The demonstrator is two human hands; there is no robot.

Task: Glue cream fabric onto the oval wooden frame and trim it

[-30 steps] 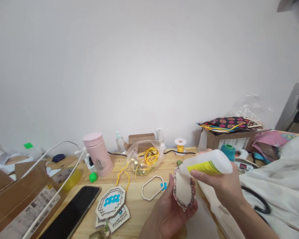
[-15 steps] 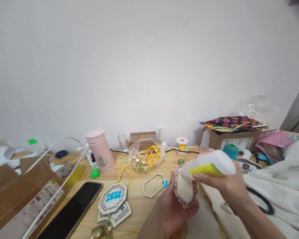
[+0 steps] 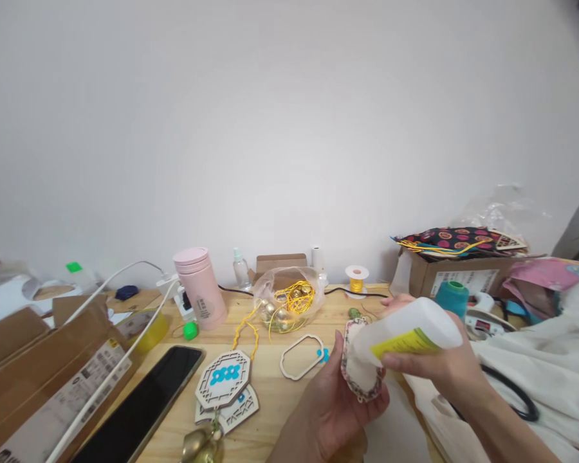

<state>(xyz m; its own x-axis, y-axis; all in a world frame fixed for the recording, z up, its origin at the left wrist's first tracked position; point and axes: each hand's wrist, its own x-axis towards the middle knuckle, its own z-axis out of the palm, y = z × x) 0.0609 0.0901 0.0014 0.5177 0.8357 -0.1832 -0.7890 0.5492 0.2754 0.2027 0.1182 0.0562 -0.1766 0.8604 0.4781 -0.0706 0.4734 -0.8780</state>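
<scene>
- Left hand (image 3: 332, 410) pinches the floral-edged panel (image 3: 364, 378) between thumb and fingers; hold it steady.
- Right hand (image 3: 441, 373) wraps its fingers round the yellow-labelled squeeze bottle (image 3: 408, 335); press lightly.

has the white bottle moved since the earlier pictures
Yes, slightly: the white bottle in the right hand now has its narrow end lower in the picture, farther from the spool of yellow thread.

Here's the panel (image 3: 359, 375) in the left hand (image 3: 335, 408), the bottle (image 3: 395, 334) in the right hand (image 3: 446, 363) over it, and the frame (image 3: 282, 364) on the table (image 3: 267, 411) just to their left. Further left lies the plaque (image 3: 224, 379), then the phone (image 3: 142, 402) beside the carton (image 3: 43, 373); behind, tumbler (image 3: 201, 289), bag (image 3: 266, 289) and spool (image 3: 356, 283) run left to right before the wall (image 3: 289, 141).
</scene>
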